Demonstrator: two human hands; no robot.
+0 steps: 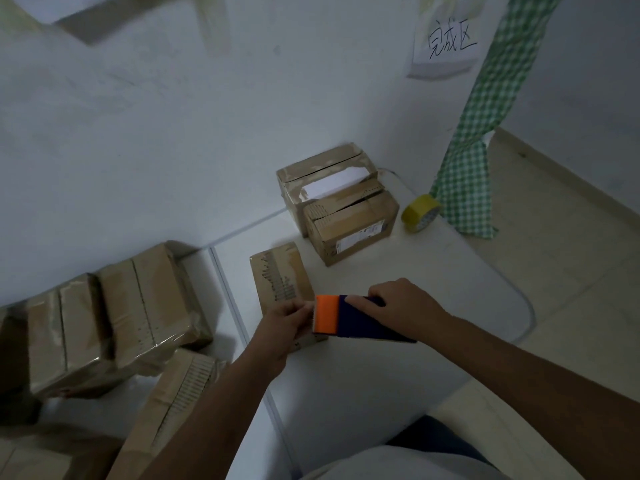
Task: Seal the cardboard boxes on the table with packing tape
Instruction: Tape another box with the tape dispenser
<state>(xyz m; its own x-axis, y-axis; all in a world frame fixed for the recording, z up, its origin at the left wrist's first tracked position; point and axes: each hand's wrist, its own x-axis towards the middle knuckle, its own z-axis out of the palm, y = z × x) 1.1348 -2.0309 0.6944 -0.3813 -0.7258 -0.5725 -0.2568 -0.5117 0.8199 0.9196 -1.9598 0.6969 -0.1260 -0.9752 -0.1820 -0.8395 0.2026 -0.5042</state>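
At worktop (398, 306) centre: small cardboard box (277, 275) under both hands, tape run not yet laid. Two boxes (346, 202) at 1 o'clock look taped; stack (114, 317) at 9 o'clock apparently pending. Right hand (398, 306) wrapped around tape dispenser (346, 318); left hand (287, 323) pinching at its orange end. Yellow tape roll (419, 213) idle at 2 o'clock.

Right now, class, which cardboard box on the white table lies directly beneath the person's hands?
The small flat box, alone at the table's near-left side under the tape dispenser; the other two stand stacked together by the wall.
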